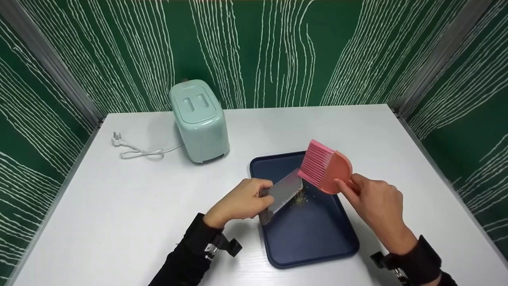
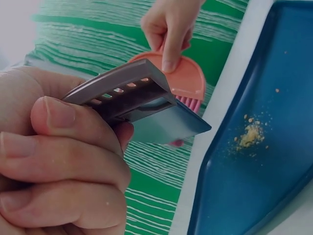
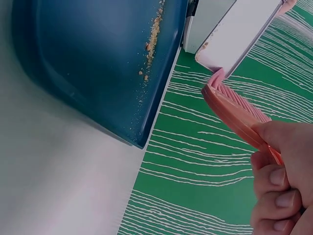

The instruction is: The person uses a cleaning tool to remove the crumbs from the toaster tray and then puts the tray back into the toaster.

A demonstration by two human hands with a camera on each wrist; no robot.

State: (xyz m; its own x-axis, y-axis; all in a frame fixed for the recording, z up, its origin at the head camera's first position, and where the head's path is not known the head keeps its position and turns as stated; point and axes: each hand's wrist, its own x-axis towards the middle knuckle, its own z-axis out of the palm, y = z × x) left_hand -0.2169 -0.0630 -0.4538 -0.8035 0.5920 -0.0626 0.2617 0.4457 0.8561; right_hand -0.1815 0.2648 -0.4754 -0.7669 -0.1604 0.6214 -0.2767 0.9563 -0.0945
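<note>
My left hand [image 1: 246,198] grips the slotted grey end of a metal crumb tray [image 1: 285,192], which is tilted above a dark blue tray [image 1: 313,242]. In my right hand [image 1: 377,200] is a brush with a rounded orange handle [image 1: 337,174] and pink bristles [image 1: 315,163]. The right wrist view shows the bristle tips touching the crumb tray's far corner, where a few crumbs [image 3: 205,45] cling. A small pile of yellowish crumbs [image 2: 251,136] lies on the blue tray beneath.
A mint-green toaster [image 1: 204,131] stands at the back left of the white table [image 1: 119,222]. Its white cord [image 1: 147,152] and plug [image 1: 117,140] lie to its left. Green walls with white lines [image 1: 274,51] border the table's back and sides.
</note>
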